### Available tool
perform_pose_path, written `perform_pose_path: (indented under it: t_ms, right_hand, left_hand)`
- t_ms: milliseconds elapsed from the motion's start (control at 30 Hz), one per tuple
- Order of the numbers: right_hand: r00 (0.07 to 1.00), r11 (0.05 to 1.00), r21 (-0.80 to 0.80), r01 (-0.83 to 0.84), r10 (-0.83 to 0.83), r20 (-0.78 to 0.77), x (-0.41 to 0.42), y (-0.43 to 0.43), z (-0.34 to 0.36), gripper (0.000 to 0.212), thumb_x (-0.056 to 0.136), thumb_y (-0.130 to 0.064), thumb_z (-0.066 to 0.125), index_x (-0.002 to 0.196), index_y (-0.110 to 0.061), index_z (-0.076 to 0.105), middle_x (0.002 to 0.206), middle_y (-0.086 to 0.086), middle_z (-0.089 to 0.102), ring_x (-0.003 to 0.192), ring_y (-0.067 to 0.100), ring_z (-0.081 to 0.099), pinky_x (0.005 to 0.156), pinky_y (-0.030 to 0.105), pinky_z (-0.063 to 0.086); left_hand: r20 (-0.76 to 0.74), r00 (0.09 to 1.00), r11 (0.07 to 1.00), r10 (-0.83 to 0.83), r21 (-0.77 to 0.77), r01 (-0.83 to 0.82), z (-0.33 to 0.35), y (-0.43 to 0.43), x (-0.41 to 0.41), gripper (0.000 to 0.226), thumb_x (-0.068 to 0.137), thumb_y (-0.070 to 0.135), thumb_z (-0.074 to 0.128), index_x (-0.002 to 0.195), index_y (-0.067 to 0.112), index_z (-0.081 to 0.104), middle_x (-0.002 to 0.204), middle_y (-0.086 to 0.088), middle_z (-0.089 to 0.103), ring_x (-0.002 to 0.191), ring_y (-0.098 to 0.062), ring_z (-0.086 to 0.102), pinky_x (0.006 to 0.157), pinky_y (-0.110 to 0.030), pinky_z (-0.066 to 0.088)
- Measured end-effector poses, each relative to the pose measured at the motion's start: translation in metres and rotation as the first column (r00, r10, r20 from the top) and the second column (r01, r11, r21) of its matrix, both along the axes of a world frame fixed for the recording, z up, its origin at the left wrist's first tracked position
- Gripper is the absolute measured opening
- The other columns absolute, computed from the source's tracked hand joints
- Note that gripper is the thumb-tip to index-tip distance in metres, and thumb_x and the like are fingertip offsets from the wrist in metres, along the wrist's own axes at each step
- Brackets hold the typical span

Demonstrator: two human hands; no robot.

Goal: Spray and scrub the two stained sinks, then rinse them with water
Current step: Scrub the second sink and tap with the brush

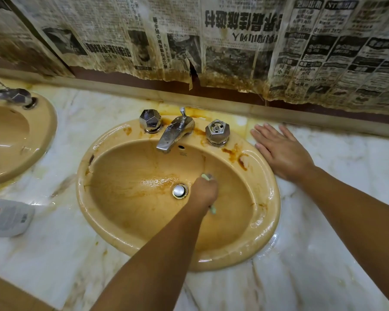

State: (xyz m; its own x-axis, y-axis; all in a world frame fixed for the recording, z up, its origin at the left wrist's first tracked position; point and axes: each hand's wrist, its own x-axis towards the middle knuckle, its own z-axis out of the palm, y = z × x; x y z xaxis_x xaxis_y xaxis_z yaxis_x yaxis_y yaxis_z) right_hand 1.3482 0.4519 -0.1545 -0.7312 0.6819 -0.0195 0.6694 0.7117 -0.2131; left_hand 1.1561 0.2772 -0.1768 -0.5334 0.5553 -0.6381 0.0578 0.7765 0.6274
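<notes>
Left grip (204, 190) clenched pale-green brush (213, 208), axis near-vertical in frame, inside glossy oval sink (266, 198); right grip (281, 153) lay flat, fingers straight, on marble desk (323, 232).

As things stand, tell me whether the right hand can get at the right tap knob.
Probably yes: the right hand lies flat on the counter beside the knob, nothing between them.

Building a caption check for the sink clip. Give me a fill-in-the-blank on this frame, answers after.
1. The left hand grips a pale green brush in the sink, beside its metal ___.
2. The right hand lies flat on the marble ___.
3. A second sink shows at the ___ edge of the view.
4. Stained ___ hangs behind the faucet.
Missing words: drain; countertop; left; newspaper.
</notes>
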Motion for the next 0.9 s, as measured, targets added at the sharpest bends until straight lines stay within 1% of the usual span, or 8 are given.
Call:
perform_pose_path:
  t_ms: [100,200,267,400,467,600,767,900]
  right_hand:
    - [1.0,1.0,0.001,0.003,-0.003,-0.004,0.0,0.0,-0.001,0.058,0.109,-0.05,0.012,0.162,-0.03,0.025,0.169,-0.008,0.023,0.157,0.007,0.01,0.129,0.039,0.002]
    - [1.0,1.0,0.004,0.007,-0.007,-0.004,0.0,-0.001,-0.002,0.058,0.109,-0.05,0.012,0.162,-0.03,0.025,0.169,-0.008,0.023,0.157,0.007,0.01,0.129,0.039,0.002]
    - [1.0,1.0,0.005,0.01,-0.01,-0.004,0.0,-0.001,-0.002,0.058,0.109,-0.05,0.012,0.163,-0.03,0.024,0.169,-0.009,0.022,0.157,0.007,0.01,0.129,0.04,0.002]
    - [1.0,1.0,0.008,0.01,-0.01,-0.006,0.0,-0.001,-0.002,0.058,0.109,-0.05,0.011,0.162,-0.031,0.026,0.169,-0.009,0.023,0.157,0.007,0.01,0.129,0.04,0.003]
    - [1.0,1.0,0.009,0.01,-0.009,-0.008,0.0,-0.001,-0.003,0.058,0.109,-0.05,0.011,0.162,-0.031,0.026,0.169,-0.009,0.024,0.157,0.007,0.01,0.129,0.04,0.004]
    - [1.0,1.0,0.006,0.007,-0.007,-0.01,0.0,-0.001,-0.001,0.058,0.109,-0.05,0.012,0.162,-0.03,0.027,0.168,-0.008,0.024,0.157,0.007,0.011,0.129,0.04,0.003]
    - [1.0,1.0,0.013,0.009,-0.008,-0.01,0.0,0.0,-0.001,0.058,0.109,-0.05,0.012,0.162,-0.03,0.028,0.168,-0.008,0.025,0.157,0.008,0.012,0.129,0.041,0.005]
    - [1.0,1.0,0.019,0.003,-0.003,-0.001,0.0,0.0,-0.002,0.058,0.11,-0.049,0.011,0.162,-0.03,0.026,0.169,-0.008,0.025,0.157,0.007,0.011,0.129,0.041,0.004]
  left_hand:
    - [0.027,0.996,0.982,0.09,0.166,-0.093,0.011,-0.003,0.025,0.039,0.106,0.04,0.044,0.086,0.012,0.065,0.062,-0.004,0.051,0.066,-0.031,0.055,0.062,-0.034,0.04]
    - [0.027,0.998,0.998,-0.053,0.031,0.052,-0.012,-0.028,0.033,0.046,0.107,0.04,0.041,0.096,0.002,0.066,0.091,-0.022,0.068,0.092,-0.04,0.067,0.069,-0.036,0.042]
    - [0.082,0.995,0.998,0.064,0.007,-0.065,-0.014,-0.02,0.027,0.042,0.104,0.04,0.042,0.097,0.006,0.066,0.092,-0.021,0.068,0.089,-0.039,0.067,0.072,-0.038,0.048]
    - [0.122,0.926,0.885,0.358,0.27,-0.378,0.012,0.018,0.014,0.04,0.108,0.039,0.041,0.077,0.017,0.056,0.061,0.0,0.046,0.061,-0.023,0.047,0.063,-0.035,0.039]
    - [0.046,0.96,0.915,0.275,0.293,-0.277,0.014,0.009,0.019,0.039,0.109,0.039,0.04,0.079,0.02,0.057,0.058,-0.002,0.043,0.058,-0.023,0.046,0.061,-0.033,0.036]
    - [0.065,0.996,0.997,0.066,0.027,-0.068,-0.007,-0.006,0.02,0.039,0.107,0.036,0.041,0.093,0.007,0.063,0.077,-0.021,0.057,0.069,-0.03,0.053,0.063,-0.033,0.036]
    - [-0.047,0.968,0.917,0.245,0.336,-0.215,0.018,0.011,0.013,0.039,0.109,0.034,0.04,0.096,0.01,0.069,0.059,0.003,0.048,0.058,-0.017,0.049,0.059,-0.033,0.036]
    - [-0.246,0.942,0.969,-0.23,0.036,0.246,-0.011,-0.017,0.013,0.042,0.11,0.034,0.035,0.101,0.002,0.061,0.077,-0.007,0.061,0.082,-0.031,0.064,0.067,-0.033,0.034]
